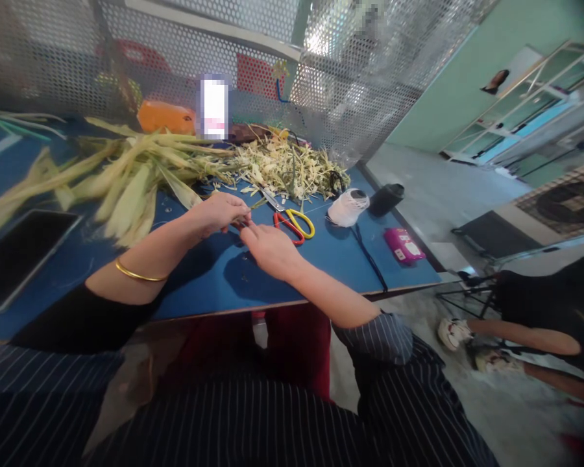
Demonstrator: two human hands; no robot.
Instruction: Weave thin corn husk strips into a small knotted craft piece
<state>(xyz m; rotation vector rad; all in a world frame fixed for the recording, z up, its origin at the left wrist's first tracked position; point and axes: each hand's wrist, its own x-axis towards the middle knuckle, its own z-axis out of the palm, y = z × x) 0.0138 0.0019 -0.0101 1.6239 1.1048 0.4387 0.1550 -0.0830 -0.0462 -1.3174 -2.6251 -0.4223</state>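
My left hand (224, 213), with a gold bangle at the forearm, meets my right hand (271, 250) above the front of the blue table (214, 279). Both hands have their fingers pinched together at one spot. What lies between the fingertips is too small and hidden to name; a thin greenish strip (259, 203) shows just beyond them. Scissors (292, 226) with one red and one yellow handle rest beside my right hand, blades toward the scraps. Long pale corn husks (131, 175) spread to the left of my left hand.
Behind the scissors is a heap of cut husk scraps (292, 165). To the right stand a white thread spool (349, 207), a black spool (387, 198) and a purple packet (403, 246). A dark phone-like slab (24, 256) lies left. Perforated metal mesh (253, 45) backs the table.
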